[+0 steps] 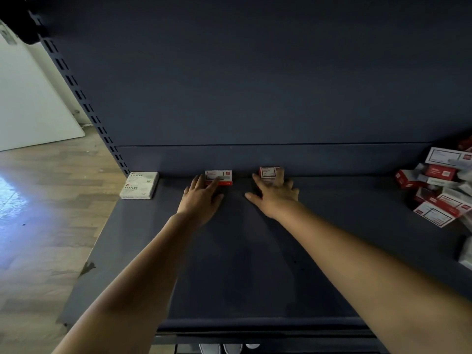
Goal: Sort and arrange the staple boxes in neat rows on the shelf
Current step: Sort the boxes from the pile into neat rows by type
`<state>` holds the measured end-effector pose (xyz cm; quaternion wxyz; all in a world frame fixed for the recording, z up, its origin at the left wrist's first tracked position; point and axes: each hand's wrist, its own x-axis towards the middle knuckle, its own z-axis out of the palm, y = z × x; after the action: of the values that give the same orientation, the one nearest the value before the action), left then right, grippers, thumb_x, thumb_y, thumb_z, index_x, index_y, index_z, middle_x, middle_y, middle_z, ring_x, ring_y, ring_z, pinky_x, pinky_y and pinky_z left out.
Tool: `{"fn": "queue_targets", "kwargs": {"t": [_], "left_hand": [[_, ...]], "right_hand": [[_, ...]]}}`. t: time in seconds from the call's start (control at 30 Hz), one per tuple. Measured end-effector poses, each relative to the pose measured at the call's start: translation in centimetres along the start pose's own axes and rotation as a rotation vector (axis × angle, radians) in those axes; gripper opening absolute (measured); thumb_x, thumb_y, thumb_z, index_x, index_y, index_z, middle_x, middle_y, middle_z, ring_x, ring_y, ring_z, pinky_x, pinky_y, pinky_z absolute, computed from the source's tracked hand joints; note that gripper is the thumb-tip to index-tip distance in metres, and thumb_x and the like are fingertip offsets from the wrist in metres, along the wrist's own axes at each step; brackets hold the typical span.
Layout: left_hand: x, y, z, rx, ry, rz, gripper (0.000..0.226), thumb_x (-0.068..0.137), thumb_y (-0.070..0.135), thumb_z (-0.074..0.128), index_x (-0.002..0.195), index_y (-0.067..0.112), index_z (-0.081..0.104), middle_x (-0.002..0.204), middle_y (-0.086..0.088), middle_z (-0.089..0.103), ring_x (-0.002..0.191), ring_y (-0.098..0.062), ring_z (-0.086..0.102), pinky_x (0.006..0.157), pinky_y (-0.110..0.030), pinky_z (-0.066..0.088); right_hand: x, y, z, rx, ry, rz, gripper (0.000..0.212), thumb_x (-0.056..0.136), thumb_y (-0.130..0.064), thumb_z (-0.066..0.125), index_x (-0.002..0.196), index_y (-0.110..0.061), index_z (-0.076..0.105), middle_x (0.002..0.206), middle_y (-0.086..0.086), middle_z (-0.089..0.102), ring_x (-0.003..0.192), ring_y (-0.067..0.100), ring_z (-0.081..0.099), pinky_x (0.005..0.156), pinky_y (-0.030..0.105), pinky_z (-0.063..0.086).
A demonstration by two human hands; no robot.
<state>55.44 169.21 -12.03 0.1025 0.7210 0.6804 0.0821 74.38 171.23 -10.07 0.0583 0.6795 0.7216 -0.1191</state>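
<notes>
Two white staple boxes (140, 185) sit at the dark shelf's (255, 251) back left. The left hand (201, 198) and right hand (274, 192), fingers spread, each press one red-and-white box (219, 176) against the back wall. A jumbled pile of boxes (439, 185) waits at right, so most sorting remains.

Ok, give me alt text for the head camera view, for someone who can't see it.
Two hands reach to the back of a dark shelf: the left hand touches a red-and-white box, the right hand rests on another. Two white boxes sit far left; a jumbled pile lies right.

Two white boxes (140, 185), two placed red-and-white boxes (218, 177), one heap (439, 190).
</notes>
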Motion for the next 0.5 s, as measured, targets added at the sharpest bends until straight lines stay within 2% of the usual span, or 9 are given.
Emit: {"fn": "queue_targets", "kwargs": {"t": [0.1,0.2,0.5], "left_hand": [[0.0,0.6,0.1,-0.001,0.006,-0.053,0.054,0.098,0.039,0.036,0.148,0.024,0.022,0.156,-0.011,0.012,0.144,-0.025,0.003,0.116,-0.042,0.011],[0.0,0.8,0.1,0.007,-0.002,-0.073,0.054,0.099,0.040,0.035,0.148,0.023,0.021,0.156,-0.011,0.012,0.144,-0.025,0.001,0.116,-0.044,0.009],[0.6,0.6,0.5,-0.016,0.054,-0.066,0.051,0.098,0.034,0.040,0.146,0.020,0.030,0.154,-0.013,0.020,0.143,-0.028,0.010,0.115,-0.039,0.014]], "right_hand": [[0.0,0.0,-0.1,0.013,0.005,-0.026,0.063,0.089,-0.066,0.030,0.143,-0.036,0.022,0.152,0.018,-0.013,0.135,0.044,0.013,0.109,0.050,0.023],[-0.3,0.4,0.1,0.024,0.046,-0.034,0.061,0.090,-0.063,0.030,0.142,-0.030,0.028,0.152,0.019,-0.010,0.135,0.040,0.013,0.108,0.046,0.020],[-0.5,6.4,-0.2,0.005,0.099,0.006,0.059,0.091,-0.062,0.027,0.142,-0.032,0.026,0.152,0.019,-0.004,0.131,0.037,0.019,0.106,0.045,0.021]]}}
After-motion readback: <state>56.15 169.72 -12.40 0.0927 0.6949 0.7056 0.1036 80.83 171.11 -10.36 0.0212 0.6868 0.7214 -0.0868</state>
